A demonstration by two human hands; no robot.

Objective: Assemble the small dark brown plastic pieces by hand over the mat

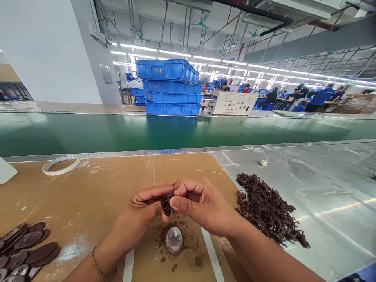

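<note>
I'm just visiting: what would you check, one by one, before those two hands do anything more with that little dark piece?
1. Piece held: ok. The small dark piece is pinched between left hand and right hand.
2. Clear dome below the hands: ok, upright on the cardboard mat.
3. Dark crumbs around the dome: not ok, the mat is littered.
4. Pile of dark scraps at right: ok, apart from the hands.
5. Oval dark discs at left: ok, lying within view.
6. Piece's condition: cannot tell, fingers cover it.
</note>
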